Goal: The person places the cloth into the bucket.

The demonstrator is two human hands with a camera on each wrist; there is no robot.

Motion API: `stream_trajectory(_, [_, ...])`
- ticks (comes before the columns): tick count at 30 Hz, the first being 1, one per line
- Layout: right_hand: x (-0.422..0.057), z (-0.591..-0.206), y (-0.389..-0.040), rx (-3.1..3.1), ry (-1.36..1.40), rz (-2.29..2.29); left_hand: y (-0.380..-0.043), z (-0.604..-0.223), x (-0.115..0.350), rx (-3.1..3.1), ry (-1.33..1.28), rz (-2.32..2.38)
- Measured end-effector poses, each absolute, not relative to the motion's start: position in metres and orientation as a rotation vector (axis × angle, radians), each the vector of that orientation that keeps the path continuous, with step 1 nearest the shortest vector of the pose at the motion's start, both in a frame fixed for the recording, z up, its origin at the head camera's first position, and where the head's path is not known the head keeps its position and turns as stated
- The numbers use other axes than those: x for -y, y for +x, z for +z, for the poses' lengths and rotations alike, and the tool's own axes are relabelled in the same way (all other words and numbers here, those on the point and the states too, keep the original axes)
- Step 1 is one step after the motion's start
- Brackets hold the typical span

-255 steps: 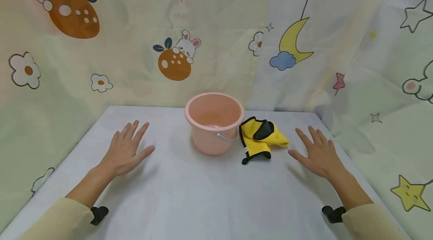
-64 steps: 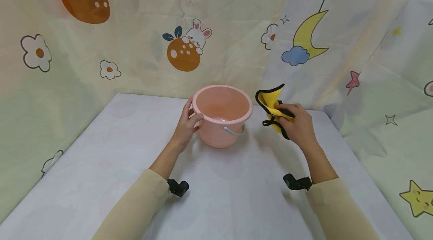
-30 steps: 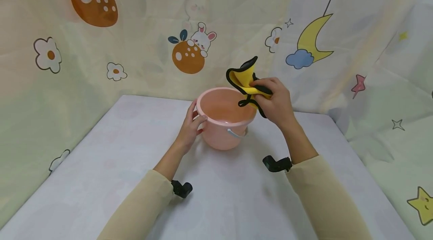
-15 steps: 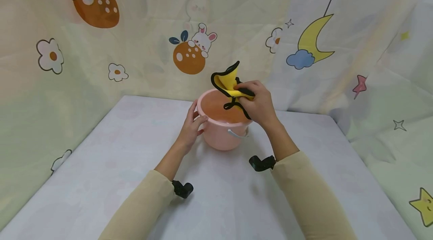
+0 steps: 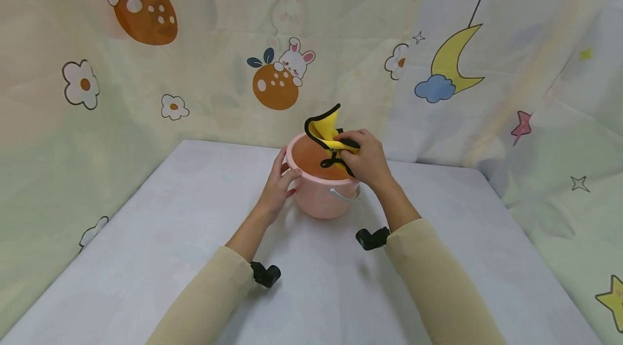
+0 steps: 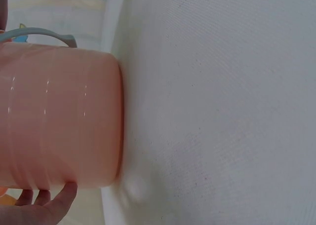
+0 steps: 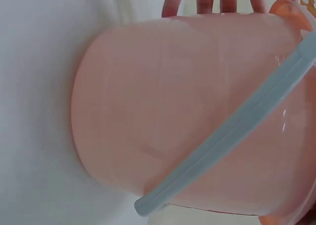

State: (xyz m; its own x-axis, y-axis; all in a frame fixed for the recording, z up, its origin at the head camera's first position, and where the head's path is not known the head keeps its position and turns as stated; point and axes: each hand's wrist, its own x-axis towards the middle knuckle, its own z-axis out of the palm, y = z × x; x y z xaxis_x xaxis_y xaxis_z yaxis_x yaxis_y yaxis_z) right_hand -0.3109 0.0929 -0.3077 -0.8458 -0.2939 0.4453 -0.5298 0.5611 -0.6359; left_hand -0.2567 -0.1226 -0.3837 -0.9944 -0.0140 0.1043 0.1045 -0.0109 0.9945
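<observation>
A pink bucket with a pale grey handle stands upright on the white table. My left hand holds its left side, thumb near the rim; its fingers lie against the wall in the right wrist view. Pinched in my right hand is a folded yellow cloth with black edging and a small black loop. The cloth is over the bucket's mouth, its lower part inside the rim outline and its top flaring above it. In the left wrist view, the bucket shows from the side.
The white tabletop spreads around the bucket. Behind and beside it hangs a pale curtain printed with rabbits, flowers and a moon. A small black wrist camera sits at the left cuff, and another black camera at the right cuff.
Earlier both hands were apart from everything and the cloth lay right of the bucket. My right hand has carried the cloth left over the bucket and slightly down; my left hand stays on the bucket.
</observation>
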Motion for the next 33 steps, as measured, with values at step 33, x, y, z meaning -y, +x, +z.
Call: stream_trajectory(33, [-0.067,-0.302,-0.324,2.998,0.63,0.555,-0.257,-0.385,0.123,2.167,-0.089,-2.173])
